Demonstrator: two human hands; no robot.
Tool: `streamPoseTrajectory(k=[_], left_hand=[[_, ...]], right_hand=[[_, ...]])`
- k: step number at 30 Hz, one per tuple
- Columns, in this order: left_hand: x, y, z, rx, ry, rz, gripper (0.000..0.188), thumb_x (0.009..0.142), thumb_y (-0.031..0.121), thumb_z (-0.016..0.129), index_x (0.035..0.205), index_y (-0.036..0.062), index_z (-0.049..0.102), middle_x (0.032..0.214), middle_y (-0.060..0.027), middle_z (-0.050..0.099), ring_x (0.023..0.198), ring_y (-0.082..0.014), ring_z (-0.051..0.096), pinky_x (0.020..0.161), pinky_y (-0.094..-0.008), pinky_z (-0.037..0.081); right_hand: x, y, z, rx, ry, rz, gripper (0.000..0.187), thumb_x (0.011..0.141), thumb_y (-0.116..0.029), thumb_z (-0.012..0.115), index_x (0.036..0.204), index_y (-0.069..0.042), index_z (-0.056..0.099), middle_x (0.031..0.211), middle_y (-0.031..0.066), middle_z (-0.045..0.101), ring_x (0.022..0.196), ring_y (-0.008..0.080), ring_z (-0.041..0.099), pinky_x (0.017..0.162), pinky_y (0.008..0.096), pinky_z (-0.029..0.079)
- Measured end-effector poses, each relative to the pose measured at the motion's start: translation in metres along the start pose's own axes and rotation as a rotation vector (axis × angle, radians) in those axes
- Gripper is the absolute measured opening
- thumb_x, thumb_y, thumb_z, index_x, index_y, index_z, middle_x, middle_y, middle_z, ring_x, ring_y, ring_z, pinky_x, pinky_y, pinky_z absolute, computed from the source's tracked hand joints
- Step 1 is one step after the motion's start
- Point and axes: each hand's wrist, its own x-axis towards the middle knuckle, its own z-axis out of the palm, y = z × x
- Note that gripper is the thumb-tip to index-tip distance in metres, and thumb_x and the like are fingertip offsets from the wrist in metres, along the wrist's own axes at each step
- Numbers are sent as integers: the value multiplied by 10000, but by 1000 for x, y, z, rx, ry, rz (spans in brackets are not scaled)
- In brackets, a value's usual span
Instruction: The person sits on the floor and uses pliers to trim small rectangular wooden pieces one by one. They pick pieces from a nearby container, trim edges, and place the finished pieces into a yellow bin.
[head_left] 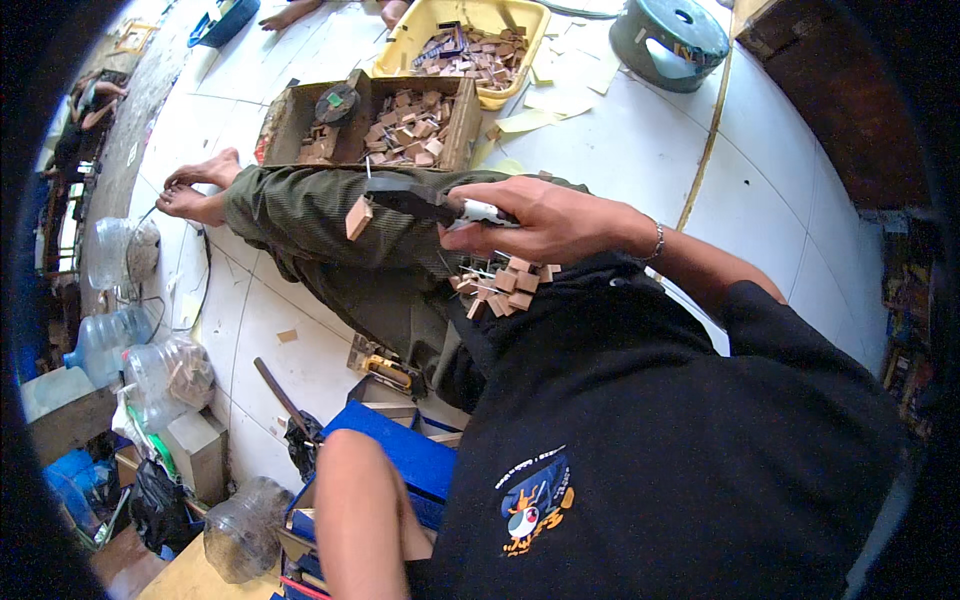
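White-tiled floor (770,190) serves as the work surface, the person seated on or close to it with legs out. One small wooden block (358,218) is at the tip of a pair of pliers (405,203), above the olive trouser leg (300,205); a thin metal pin projects above it, and the block appears to hang from that pin. Fingers of the right hand (550,215) are clenched round the pliers' handles. Left hand is out of view; the state of its fingers cannot be told. Just below the right hand, a cluster of blocks (515,285) with pins among them rests on the lap. Beyond the leg stand a wooden box (464,125) of loose blocks and, behind it, a yellow basin (533,45) holding more; a green stool (665,45) is farther right. Step in hand is judged to be handling a single pinned block. Next move would call for a steady grip and controlled placement, clear of the leg.
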Motion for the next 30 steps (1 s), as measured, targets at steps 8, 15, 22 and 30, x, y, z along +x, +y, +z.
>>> streamPoseTrajectory(k=[8,15,22,30], left_hand=[[-34,-91,10,-12,-168,-342,359,1041,212,567,1327,-5,588,1419,-138,561,1271,-313,468,1036,-555,365],[-60,-141,23,34,-237,-528,346,1039,216,571,1309,1,589,1397,-133,562,1253,-305,472,1023,-545,369],[-84,-177,34,89,-239,-671,332,1037,220,575,1291,7,589,1374,-127,564,1234,-298,476,1011,-535,372],[-107,-195,37,136,-223,-754,317,1034,225,580,1271,13,589,1349,-120,565,1212,-290,480,996,-524,376]], right_hand=[[1,5,0,10,13,-70,461,1070,-430,581,1223,4,602,1032,232,681,995,399,663,874,473,512],[3,8,0,52,-12,-45,466,1069,-422,585,1309,-24,612,1097,262,681,1059,456,650,903,499,507],[5,12,2,62,44,-90,438,1065,-439,592,1234,-37,630,1033,248,675,981,449,648,852,498,505],[5,6,1,116,74,-47,341,1053,-394,647,1183,-80,670,842,69,644,791,172,600,733,363,501]])
